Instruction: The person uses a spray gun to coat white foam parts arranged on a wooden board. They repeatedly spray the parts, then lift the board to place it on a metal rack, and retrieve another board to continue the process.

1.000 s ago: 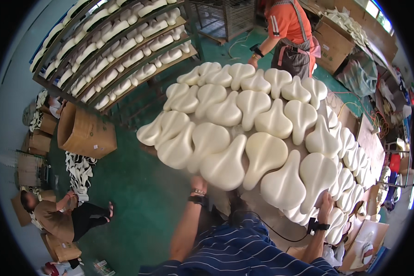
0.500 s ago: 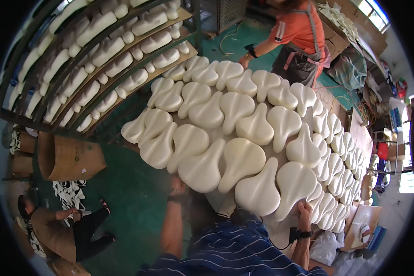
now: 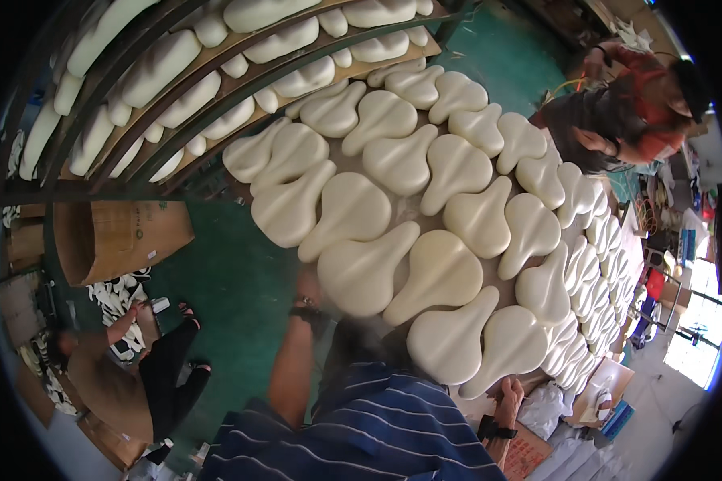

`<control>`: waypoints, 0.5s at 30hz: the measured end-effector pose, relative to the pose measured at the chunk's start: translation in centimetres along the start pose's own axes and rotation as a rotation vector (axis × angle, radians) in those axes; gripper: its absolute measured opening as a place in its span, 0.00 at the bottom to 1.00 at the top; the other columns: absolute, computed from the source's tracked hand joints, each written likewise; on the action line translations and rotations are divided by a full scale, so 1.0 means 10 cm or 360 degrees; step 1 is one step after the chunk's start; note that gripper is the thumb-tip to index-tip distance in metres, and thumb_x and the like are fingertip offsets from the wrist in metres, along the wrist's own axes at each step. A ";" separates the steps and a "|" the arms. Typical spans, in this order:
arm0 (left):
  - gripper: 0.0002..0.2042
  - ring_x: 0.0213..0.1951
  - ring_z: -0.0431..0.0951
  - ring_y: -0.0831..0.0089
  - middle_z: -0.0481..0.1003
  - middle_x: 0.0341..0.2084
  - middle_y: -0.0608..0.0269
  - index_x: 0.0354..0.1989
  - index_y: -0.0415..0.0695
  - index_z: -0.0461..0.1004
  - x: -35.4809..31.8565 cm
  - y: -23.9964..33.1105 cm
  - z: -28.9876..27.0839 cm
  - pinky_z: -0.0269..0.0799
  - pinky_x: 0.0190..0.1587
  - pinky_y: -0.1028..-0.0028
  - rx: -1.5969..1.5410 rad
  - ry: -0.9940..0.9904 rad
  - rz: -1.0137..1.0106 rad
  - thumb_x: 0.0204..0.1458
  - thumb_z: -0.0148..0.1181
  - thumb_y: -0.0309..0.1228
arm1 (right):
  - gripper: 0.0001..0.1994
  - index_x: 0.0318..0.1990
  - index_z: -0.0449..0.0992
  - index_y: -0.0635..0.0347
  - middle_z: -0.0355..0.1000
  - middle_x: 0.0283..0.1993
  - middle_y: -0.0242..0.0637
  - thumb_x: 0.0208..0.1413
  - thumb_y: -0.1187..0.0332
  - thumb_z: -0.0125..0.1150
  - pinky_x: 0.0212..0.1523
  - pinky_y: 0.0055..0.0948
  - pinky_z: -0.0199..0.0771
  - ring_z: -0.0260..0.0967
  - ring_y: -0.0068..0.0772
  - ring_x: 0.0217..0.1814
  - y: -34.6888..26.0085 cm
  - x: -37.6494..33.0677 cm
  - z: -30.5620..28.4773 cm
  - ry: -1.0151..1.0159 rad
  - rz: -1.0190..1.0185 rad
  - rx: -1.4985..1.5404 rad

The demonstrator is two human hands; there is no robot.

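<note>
Cream-white, lying at the near edge of the desk as a saddle-shaped pad, slanting nose-first toward lower left, just beyond the right hand, farther from the left hand; cannot tell whether clamped or apart.

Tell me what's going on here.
A person in a blue striped shirt has the left hand at the near edge of a flat greyish board bearing smooth, off-white, saddle-shaped pieces. The right hand is curled beside the nearest piece; neither grip shows clearly. Similar pieces line a dark-framed rack at left. Another person, in orange, stands beyond the board; one in brown sits at left.
</note>
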State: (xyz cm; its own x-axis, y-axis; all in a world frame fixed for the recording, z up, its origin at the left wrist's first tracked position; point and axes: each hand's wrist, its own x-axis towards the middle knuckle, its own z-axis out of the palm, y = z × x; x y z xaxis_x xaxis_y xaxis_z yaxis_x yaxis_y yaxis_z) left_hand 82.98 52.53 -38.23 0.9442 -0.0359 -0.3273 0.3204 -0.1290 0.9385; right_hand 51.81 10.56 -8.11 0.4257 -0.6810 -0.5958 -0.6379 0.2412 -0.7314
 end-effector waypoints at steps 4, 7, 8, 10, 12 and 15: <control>0.14 0.39 0.78 0.70 0.77 0.42 0.60 0.50 0.40 0.72 0.21 -0.45 -0.44 0.74 0.34 0.71 0.0311 -0.0131 0.0096 0.59 0.46 0.30 | 0.11 0.32 0.71 0.60 0.67 0.22 0.28 0.62 0.63 0.52 0.20 0.21 0.65 0.63 0.20 0.19 0.13 -0.29 0.46 0.0120 0.0003 0.0021; 0.12 0.35 0.79 0.70 0.79 0.39 0.63 0.47 0.40 0.73 0.29 -0.17 -0.63 0.73 0.31 0.70 0.0927 -0.0368 0.0217 0.59 0.47 0.30 | 0.12 0.34 0.71 0.61 0.68 0.23 0.28 0.62 0.61 0.52 0.21 0.20 0.66 0.65 0.19 0.20 0.51 -0.49 0.62 0.0203 -0.0019 -0.0003; 0.12 0.32 0.79 0.71 0.79 0.36 0.63 0.45 0.41 0.74 0.31 -0.25 -0.78 0.72 0.28 0.72 0.1005 -0.0381 0.0249 0.59 0.48 0.31 | 0.13 0.35 0.71 0.61 0.67 0.23 0.28 0.61 0.59 0.53 0.20 0.21 0.66 0.64 0.19 0.20 0.62 -0.59 0.75 0.0210 -0.0081 0.0027; 0.10 0.28 0.78 0.74 0.79 0.32 0.64 0.43 0.42 0.75 0.38 -0.82 -1.09 0.70 0.23 0.74 0.0690 -0.0293 0.0063 0.59 0.50 0.32 | 0.14 0.34 0.70 0.61 0.68 0.25 0.29 0.62 0.58 0.52 0.22 0.22 0.67 0.65 0.19 0.22 0.78 -0.76 0.88 0.0116 -0.0018 0.0069; 0.11 0.27 0.76 0.76 0.78 0.31 0.64 0.43 0.41 0.75 0.43 -1.00 -1.29 0.68 0.21 0.74 0.0049 -0.0182 -0.0286 0.59 0.50 0.33 | 0.14 0.35 0.71 0.62 0.68 0.26 0.29 0.63 0.59 0.52 0.22 0.22 0.68 0.65 0.20 0.23 0.99 -0.91 1.15 0.0134 -0.0026 0.0115; 0.12 0.29 0.77 0.75 0.79 0.33 0.63 0.46 0.40 0.74 0.51 -0.62 -1.36 0.70 0.24 0.72 -0.0261 -0.0268 -0.0537 0.59 0.51 0.33 | 0.14 0.37 0.71 0.64 0.70 0.28 0.31 0.63 0.59 0.51 0.23 0.23 0.71 0.68 0.22 0.24 1.46 -1.38 1.46 0.0251 0.0093 0.0205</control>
State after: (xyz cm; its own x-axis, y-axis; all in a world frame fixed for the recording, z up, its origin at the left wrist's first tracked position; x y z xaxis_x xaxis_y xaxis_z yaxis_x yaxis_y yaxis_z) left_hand 86.85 66.66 -44.24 0.7630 -0.1823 -0.6202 0.6304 -0.0023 0.7762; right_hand 46.00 33.53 -15.39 0.2781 -0.7607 -0.5865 -0.5667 0.3631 -0.7396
